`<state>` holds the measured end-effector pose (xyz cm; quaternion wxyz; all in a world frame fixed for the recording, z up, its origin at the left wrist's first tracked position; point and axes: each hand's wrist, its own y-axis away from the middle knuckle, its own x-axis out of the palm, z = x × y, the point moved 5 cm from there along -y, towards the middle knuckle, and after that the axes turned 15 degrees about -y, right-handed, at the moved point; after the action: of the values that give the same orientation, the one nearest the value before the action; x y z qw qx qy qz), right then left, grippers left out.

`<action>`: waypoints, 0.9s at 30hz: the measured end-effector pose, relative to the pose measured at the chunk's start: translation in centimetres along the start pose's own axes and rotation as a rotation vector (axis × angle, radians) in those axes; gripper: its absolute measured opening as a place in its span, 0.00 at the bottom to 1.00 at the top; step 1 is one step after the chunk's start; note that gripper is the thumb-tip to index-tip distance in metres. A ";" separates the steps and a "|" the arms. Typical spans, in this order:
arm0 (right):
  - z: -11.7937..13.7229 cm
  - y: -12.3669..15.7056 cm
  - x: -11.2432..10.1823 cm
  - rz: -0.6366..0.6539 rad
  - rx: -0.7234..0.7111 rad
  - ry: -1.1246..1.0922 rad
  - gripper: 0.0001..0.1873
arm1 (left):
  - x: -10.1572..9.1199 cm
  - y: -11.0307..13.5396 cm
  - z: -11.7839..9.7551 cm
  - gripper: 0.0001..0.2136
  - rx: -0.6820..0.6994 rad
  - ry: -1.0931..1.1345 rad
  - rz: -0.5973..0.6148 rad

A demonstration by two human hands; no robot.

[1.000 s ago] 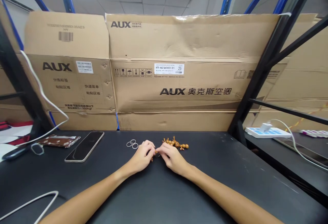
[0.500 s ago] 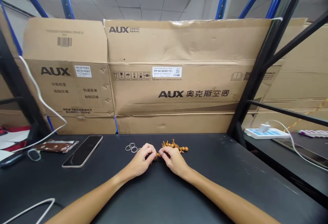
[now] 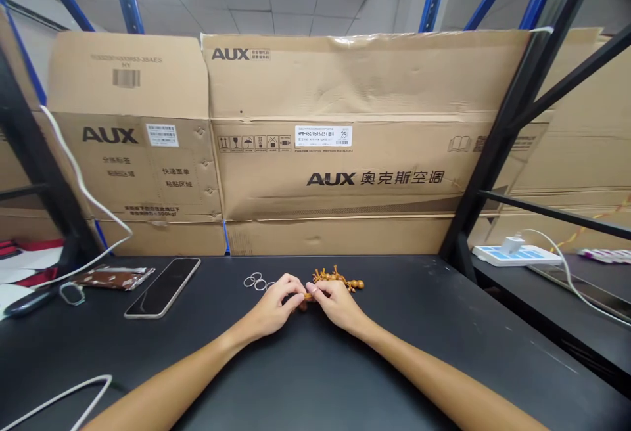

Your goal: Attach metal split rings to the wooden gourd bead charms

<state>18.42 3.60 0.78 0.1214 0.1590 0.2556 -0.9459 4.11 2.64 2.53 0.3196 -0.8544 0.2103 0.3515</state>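
Observation:
My left hand (image 3: 276, 303) and my right hand (image 3: 338, 303) meet over the table, thumbs and fingertips pinched together. Between them is a small amber-brown piece (image 3: 308, 297), mostly covered by the fingers, so its exact shape does not show. Right behind my right hand lies a heap of amber-brown, gourd-like charms (image 3: 359, 284) with knobbly ends. Beyond my left hand, several silver metal rings (image 3: 260, 285) rest flat on the table, one partly hidden by the hand.
A phone (image 3: 162, 288) lies on the black table (image 3: 296, 378), left of the rings. Farther left are a brown packet (image 3: 116, 278) and a white cable (image 3: 81, 181). Cardboard (image 3: 335, 201) stands along the back. At right are a black post (image 3: 493, 148) and a white power strip (image 3: 517, 255).
The view has shifted slightly. My right thumb and fingers have moved a little on the small brown piece; both hands stay pinched together in the same place.

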 end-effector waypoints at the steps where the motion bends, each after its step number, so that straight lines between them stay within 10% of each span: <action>1: -0.1 0.0 0.1 0.010 -0.009 0.007 0.26 | 0.0 0.0 0.0 0.13 -0.002 -0.009 -0.005; 9: -0.5 0.5 0.3 -0.043 -0.165 0.459 0.20 | 0.2 0.1 -0.2 0.11 0.018 -0.062 0.014; 27: 0.6 0.2 0.0 0.013 -0.162 0.184 0.17 | -0.1 0.1 0.4 0.12 -0.035 -0.008 -0.055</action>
<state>18.34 3.08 1.16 0.1161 0.2367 0.3401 -0.9027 3.84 2.83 2.34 0.3152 -0.8640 0.1792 0.3494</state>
